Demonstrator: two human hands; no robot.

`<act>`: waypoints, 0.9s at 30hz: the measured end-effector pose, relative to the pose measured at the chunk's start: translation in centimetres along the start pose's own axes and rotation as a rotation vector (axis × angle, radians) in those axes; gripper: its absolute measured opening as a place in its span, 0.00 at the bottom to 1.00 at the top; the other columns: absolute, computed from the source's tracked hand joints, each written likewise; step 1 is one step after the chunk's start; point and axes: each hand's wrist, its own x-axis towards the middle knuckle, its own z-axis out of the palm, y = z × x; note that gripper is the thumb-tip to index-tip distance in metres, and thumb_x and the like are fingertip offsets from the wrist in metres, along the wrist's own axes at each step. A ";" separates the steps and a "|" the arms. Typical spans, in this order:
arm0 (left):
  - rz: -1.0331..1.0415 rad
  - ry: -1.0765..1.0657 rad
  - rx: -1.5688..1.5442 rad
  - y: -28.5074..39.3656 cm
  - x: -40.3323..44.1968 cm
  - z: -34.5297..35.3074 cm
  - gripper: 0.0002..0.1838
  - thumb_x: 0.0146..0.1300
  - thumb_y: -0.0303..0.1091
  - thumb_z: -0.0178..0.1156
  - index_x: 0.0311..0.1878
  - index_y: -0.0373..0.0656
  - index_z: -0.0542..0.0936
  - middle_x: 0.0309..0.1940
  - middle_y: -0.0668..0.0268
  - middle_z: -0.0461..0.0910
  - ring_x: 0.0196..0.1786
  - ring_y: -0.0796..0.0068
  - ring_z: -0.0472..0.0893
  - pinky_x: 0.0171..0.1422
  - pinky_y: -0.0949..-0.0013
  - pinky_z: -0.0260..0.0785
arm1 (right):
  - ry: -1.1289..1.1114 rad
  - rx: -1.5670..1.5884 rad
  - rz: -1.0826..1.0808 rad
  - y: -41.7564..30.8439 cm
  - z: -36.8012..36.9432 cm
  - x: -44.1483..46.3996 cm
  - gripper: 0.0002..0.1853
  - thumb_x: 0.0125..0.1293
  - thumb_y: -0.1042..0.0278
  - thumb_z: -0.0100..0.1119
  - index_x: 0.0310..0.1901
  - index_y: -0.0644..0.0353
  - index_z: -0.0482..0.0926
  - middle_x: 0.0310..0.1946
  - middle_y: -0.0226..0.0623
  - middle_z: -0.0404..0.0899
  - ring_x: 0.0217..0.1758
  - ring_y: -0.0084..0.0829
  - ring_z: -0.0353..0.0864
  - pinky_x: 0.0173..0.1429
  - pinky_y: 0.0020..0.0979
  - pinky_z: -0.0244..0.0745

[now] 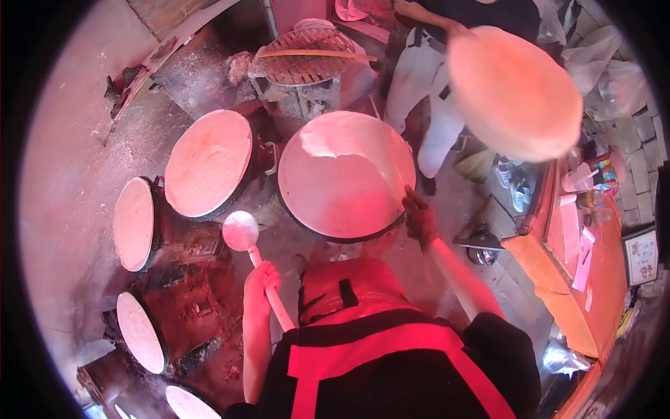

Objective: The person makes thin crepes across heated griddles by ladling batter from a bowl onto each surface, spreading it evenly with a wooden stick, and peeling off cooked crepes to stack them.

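My left hand (262, 281) is closed around the long pale handle of a ladle (241, 231). The ladle's round, whitish bowl points up and away from me. In front of me is a large round griddle (342, 195), its top pale with a whiter, ragged-edged patch (331, 134) at the far side. My right hand (420, 216) is at the griddle's right rim with fingers curled, and whatever is in them cannot be made out. Another person's hand (457, 29) is at the edge of a big round flatbread-like sheet (516, 94), blurred by motion.
More round griddles with pale tops, one (209, 164) and another (134, 223) among several, curve along my left. A slatted basket (307, 56) with a stick across it stands at the back. An orange counter (558, 279) holding small items lies to my right.
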 end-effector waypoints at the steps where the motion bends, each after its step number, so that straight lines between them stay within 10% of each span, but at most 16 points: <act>1: 0.002 0.006 -0.059 -0.3 -0.5 -0.9 0.05 0.64 0.25 0.48 0.32 0.41 0.65 0.22 0.72 0.62 0.18 0.86 0.59 0.15 0.82 0.49 | -0.038 -0.019 -0.051 0.4 0.2 2.0 0.23 0.63 0.57 0.55 0.60 0.48 0.70 0.31 0.25 0.76 0.22 0.17 0.68 0.25 0.21 0.65; 7: -0.116 0.064 -0.247 -1.1 -3.2 -4.1 0.05 0.64 0.25 0.48 0.32 0.41 0.64 0.22 0.72 0.61 0.18 0.86 0.59 0.15 0.82 0.48 | -0.441 -0.159 0.262 -1.3 -2.2 0.0 0.23 0.62 0.57 0.56 0.59 0.48 0.71 0.27 0.23 0.74 0.21 0.17 0.67 0.23 0.21 0.65; 15: -0.118 0.103 -0.273 -2.0 -5.2 -2.5 0.04 0.64 0.24 0.48 0.33 0.39 0.65 0.20 0.72 0.61 0.17 0.85 0.59 0.14 0.83 0.49 | -0.185 -0.019 0.032 -1.3 -0.9 5.7 0.19 0.62 0.65 0.57 0.55 0.52 0.75 0.34 0.23 0.77 0.19 0.13 0.64 0.21 0.18 0.60; 21: -0.159 0.118 -0.265 -2.3 -6.7 -2.4 0.02 0.65 0.25 0.48 0.36 0.38 0.66 0.20 0.73 0.60 0.17 0.85 0.58 0.14 0.82 0.49 | -0.662 -0.076 0.179 -1.5 -4.3 2.0 0.18 0.63 0.68 0.55 0.56 0.53 0.74 0.40 0.27 0.78 0.27 0.15 0.70 0.30 0.20 0.68; 25: -0.169 0.129 -0.237 -1.8 -7.3 -3.2 0.03 0.65 0.25 0.48 0.35 0.38 0.67 0.20 0.73 0.60 0.17 0.84 0.58 0.14 0.82 0.49 | -0.265 -0.623 -0.935 -0.1 -1.4 6.7 0.19 0.62 0.70 0.54 0.57 0.58 0.72 0.42 0.28 0.79 0.33 0.18 0.74 0.38 0.23 0.72; 26: -0.168 0.121 -0.208 -1.5 -7.2 -3.1 0.03 0.64 0.25 0.49 0.35 0.38 0.67 0.20 0.73 0.61 0.17 0.85 0.59 0.14 0.83 0.50 | -0.410 -0.049 -0.183 -0.3 0.3 6.4 0.20 0.62 0.72 0.54 0.57 0.59 0.72 0.42 0.29 0.79 0.33 0.21 0.75 0.42 0.22 0.72; 27: -0.170 0.116 -0.172 -1.1 -7.1 -2.9 0.03 0.64 0.25 0.49 0.35 0.38 0.67 0.20 0.73 0.61 0.17 0.85 0.59 0.14 0.83 0.50 | -0.472 -0.097 -0.089 -0.8 1.0 4.8 0.21 0.61 0.73 0.52 0.58 0.56 0.70 0.42 0.27 0.78 0.30 0.18 0.73 0.36 0.20 0.70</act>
